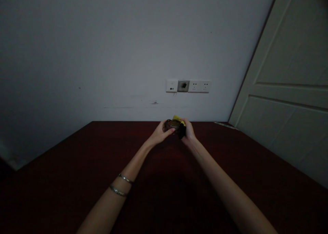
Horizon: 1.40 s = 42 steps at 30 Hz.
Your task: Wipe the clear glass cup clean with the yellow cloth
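Taking the held thing as the middle of the dial and 12 o'clock as straight ahead, two bare forearms come in nearest, the left from 7 o'clock and the right from 5. Two silvery bracelets, an upper one (125,179) and a lower one (118,191), ring the left forearm at about half past 7. Beneath the arms spreads the dark red desk (64,158).

The left hand (159,134), at 8 o'clock, is curled round a dark rounded thing (169,125), its thumb lying across the near face. The right hand (189,129), between 3 and 4 o'clock, is closed on a yellow-and-black piece (182,131) pressed against that same thing; the yellow shows at 1 o'clock, the black at 4. The light is dim, so the rounded thing looks glassy, perhaps a jar or small bowl, but I can't be sure. Both hands are close together, in front of the desk's far edge as seen from here.

At 3 o'clock, a narrow pale strip (227,125) lies along the desk's back corner. Beyond stands the pale wall (115,49), with a dark scuff (154,103) toward 11 o'clock and a row of socket plates (199,86) at 1. A panelled door (289,66) fills 2 o'clock.
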Available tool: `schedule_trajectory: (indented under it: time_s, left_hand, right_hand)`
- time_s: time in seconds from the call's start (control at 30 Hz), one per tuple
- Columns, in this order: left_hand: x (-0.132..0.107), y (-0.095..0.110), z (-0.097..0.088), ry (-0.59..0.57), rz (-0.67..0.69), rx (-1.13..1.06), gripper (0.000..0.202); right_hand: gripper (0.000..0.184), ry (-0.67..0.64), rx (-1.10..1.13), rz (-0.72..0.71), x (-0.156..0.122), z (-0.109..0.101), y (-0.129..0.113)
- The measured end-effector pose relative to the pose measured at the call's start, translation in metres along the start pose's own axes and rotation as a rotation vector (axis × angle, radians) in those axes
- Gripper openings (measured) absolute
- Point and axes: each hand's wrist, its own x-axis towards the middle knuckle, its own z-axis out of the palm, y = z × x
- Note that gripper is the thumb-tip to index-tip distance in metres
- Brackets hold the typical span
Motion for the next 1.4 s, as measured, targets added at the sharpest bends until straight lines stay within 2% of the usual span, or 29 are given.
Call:
schedule_trajectory:
  time_s: [0.2, 0.4, 0.57, 0.73, 0.83, 0.93, 1.2, 1.4]
  left_hand:
    - [0.001, -0.014, -0.003, 0.21, -0.012, 0.09, 0.063]
    - [-0.003, -0.009, 0.006, 0.289, -0.045, 0.149, 0.07]
    - [-0.004, -0.005, 0.015, 0.262, -0.053, 0.16, 0.083]
    - [-0.003, -0.006, 0.009, 0.141, -0.028, 0.07, 0.057]
    - [-0.002, -0.007, 0.003, 0.085, -0.03, 0.009, 0.051]
    - [-0.002, -0.005, 0.0, 0.093, -0.026, -0.011, 0.052]
    - [0.0, 0.003, 0.001, 0.201, 0.044, 0.002, 0.062]
    - [-0.001, -0.001, 0.001, 0.2, 0.002, 0.076, 0.067]
  right_hand:
    - [0.014, 0.008, 0.021, -0.024, -0.002, 0.005, 0.012]
    - [0.017, -0.007, 0.046, 0.021, 0.0, 0.007, 0.01]
    - [0.022, -0.014, 0.08, 0.03, 0.005, 0.005, 0.007]
    - [0.021, -0.023, 0.077, 0.039, 0.006, 0.0, 0.009]
    - [0.021, -0.028, 0.062, 0.042, 0.003, 0.0, 0.01]
    - [0.019, -0.014, 0.054, 0.02, 0.0, 0.003, 0.011]
    - [0.014, 0.005, 0.064, -0.024, -0.005, 0.011, 0.017]
    - [0.016, 0.013, 0.068, -0.027, -0.003, 0.009, 0.017]
